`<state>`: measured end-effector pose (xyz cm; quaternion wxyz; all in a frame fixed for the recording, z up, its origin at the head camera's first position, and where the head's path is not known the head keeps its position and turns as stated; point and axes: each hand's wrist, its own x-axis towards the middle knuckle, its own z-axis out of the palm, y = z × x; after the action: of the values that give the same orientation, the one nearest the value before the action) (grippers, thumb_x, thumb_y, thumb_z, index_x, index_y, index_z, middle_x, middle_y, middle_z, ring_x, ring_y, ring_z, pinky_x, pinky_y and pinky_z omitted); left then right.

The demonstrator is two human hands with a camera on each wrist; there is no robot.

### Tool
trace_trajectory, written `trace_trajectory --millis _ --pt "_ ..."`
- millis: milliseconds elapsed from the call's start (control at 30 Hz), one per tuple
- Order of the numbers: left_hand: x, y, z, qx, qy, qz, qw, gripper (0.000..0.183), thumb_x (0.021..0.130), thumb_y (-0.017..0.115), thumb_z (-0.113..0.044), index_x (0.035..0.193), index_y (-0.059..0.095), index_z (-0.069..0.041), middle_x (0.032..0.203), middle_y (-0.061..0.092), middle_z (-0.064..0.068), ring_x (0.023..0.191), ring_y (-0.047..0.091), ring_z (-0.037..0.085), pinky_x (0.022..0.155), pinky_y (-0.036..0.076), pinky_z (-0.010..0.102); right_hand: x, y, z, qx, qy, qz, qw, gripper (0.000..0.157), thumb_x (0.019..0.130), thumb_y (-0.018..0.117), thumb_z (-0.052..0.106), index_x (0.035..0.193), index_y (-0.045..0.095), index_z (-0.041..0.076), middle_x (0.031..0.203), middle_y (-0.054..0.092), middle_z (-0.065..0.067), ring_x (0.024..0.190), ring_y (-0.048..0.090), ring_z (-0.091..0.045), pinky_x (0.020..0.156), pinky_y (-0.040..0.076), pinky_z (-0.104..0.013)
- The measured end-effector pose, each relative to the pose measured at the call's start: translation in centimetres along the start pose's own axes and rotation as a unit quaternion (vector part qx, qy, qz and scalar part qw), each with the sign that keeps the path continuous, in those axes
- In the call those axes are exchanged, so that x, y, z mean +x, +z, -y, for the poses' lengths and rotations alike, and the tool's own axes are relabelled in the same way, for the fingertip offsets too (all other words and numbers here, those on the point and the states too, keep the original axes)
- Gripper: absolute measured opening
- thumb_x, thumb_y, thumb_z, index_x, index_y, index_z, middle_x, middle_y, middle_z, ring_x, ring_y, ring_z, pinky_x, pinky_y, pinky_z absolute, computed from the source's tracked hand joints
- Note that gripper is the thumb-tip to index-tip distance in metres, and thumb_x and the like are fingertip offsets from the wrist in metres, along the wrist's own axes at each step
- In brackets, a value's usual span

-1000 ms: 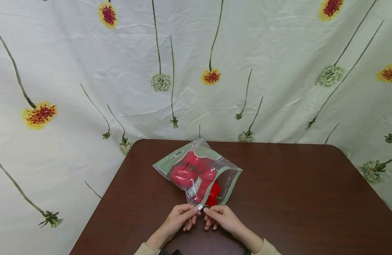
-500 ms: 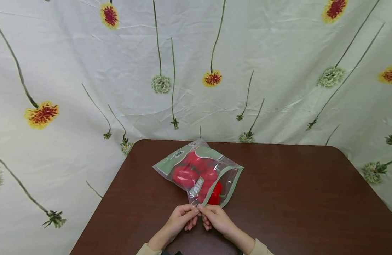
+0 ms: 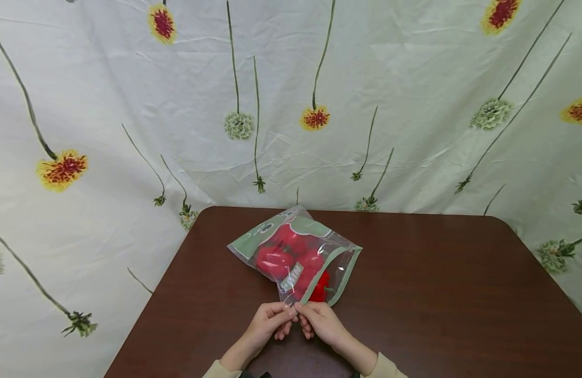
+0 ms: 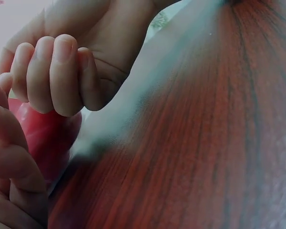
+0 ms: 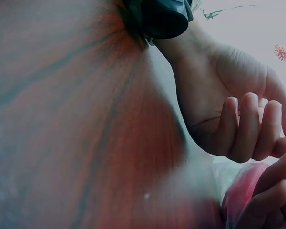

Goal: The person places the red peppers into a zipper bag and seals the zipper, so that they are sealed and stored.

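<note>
A clear zip bag (image 3: 342,270) with green printed areas lies on the table, its near corner drawn toward me. Inside are several red bell peppers (image 3: 274,261), also showing as a red shape (image 4: 50,133) in the left wrist view. My left hand (image 3: 269,321) pinches the bag's near corner between thumb and forefinger. Right beside it, my right hand (image 3: 321,321) pinches the same corner, and the fingertips of both hands meet there. The other fingers of each hand are loosely curled below. The pinched bit of the bag is mostly hidden by the fingertips.
The dark brown wooden table (image 3: 428,294) extends to both sides of the bag. Behind it hangs a pale cloth (image 3: 414,68) printed with flowers, close to the table's far edge.
My right hand has moved a little left, closing the small gap between the hands at the bag's corner. The bag has shifted slightly right, then stays nearly still.
</note>
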<state>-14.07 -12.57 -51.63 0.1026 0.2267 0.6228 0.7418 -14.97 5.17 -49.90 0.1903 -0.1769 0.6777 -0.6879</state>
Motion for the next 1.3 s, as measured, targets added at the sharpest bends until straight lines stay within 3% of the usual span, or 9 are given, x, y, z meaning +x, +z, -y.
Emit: trace_trajectory --millis 233,1300 --pt "0.0 0.0 -0.2 -0.010 -0.003 -0.015 0.9998 0.026 0.091 0.051 0.000 0.080 0.050 0.024 0.055 0.054 -0.007 0.044 0.046 0.000 0.041 0.035 0.013 -1.0 0.0 3.5 -0.005 0.013 -0.038 0.999 0.046 0.099 0.045 0.014 0.071 0.040 -0.022 0.051 0.042 0.001 0.044 0.045 -0.005 0.046 0.037 -0.018" --pt "0.1 -0.4 -0.9 -0.001 -0.052 -0.060 0.9968 0.029 0.091 0.053 -0.003 0.079 0.048 0.024 0.052 0.052 -0.007 0.044 0.046 0.003 0.043 0.037 0.015 0.6 -3.3 2.8 -0.010 0.004 -0.158 0.987 0.041 0.097 0.046 0.009 0.069 0.042 -0.020 0.050 0.042 -0.002 0.044 0.044 -0.010 0.047 0.038 -0.020"
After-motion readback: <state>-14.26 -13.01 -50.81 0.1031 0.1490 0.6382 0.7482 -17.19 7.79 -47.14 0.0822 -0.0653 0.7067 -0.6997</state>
